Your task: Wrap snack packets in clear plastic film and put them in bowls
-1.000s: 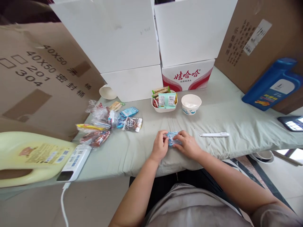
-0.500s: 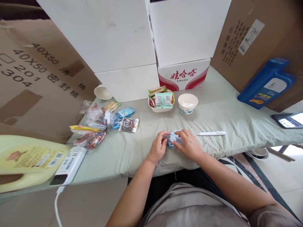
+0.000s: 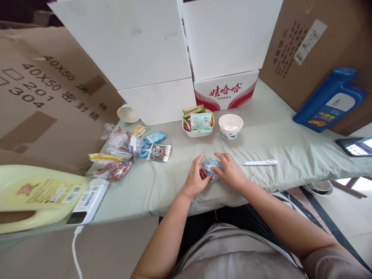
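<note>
A small blue-and-clear plastic packet [image 3: 209, 166] lies low over the cloth near the table's front edge, between both my hands. My left hand [image 3: 197, 178] is at its left end, fingers curled and the thumb reaching along the lower edge. From the other side, my right hand [image 3: 230, 172] holds the packet, its thumb pressed on the top face and its fingers at the far edge. Part of the packet is hidden by the fingers. Just right of my right hand lies a white utility knife [image 3: 259, 162].
Behind the hands stand a white tray of packaged snacks [image 3: 198, 133] and a paper bowl [image 3: 230, 128]. Loose snack packets [image 3: 159, 152] are heaped at left, near a yellow jug [image 3: 43, 197] and a white power bank [image 3: 90, 201]. A blue bottle [image 3: 328, 100] and phone [image 3: 354, 146] are at right.
The packet looks flatter and shows more of its blue face. My left fingers have loosened and shifted, with the thumb moving down to the packet's near edge. The right thumb has slid up onto it.
</note>
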`<state>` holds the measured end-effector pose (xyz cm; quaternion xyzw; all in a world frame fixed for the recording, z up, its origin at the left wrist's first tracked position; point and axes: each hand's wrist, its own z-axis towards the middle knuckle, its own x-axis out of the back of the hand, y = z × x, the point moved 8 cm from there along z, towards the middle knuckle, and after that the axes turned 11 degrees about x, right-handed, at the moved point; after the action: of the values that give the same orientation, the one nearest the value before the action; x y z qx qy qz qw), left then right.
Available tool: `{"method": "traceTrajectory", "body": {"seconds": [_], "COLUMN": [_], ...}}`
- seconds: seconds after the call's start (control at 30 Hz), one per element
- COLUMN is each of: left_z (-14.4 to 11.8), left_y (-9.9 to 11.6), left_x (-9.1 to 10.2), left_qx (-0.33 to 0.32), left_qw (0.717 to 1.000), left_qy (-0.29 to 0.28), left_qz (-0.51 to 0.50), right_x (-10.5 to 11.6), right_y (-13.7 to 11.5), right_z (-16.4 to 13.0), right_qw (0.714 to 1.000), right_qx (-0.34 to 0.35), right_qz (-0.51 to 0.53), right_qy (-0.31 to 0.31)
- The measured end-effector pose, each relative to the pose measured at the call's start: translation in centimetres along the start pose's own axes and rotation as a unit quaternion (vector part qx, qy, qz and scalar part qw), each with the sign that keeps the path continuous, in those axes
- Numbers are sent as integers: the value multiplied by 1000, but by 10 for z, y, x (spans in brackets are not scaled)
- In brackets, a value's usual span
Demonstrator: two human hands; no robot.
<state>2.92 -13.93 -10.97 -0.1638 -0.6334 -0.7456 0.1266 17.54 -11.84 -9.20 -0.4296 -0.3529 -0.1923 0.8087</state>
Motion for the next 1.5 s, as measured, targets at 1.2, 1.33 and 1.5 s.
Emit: {"method": "traceTrajectory", "body": {"seconds": [1.2,1.33,1.5], "left_z": [2,2,3], "left_y": [11,7,2], "left_x": [1,3,3], "left_qx": [-43,-16,9], "left_qw": [995,995,995], "left_qy": [13,25,25], "left_qz": [94,99,98], "right_x": [10,10,21], "right_y": [-12,-1,18], "right_z": [-17,-21,-27], "right_qw": [992,996,994], "right_qx": [118,67,-14], "right_qz": [39,63,106], "right_qy": [-10,-2,22]}}
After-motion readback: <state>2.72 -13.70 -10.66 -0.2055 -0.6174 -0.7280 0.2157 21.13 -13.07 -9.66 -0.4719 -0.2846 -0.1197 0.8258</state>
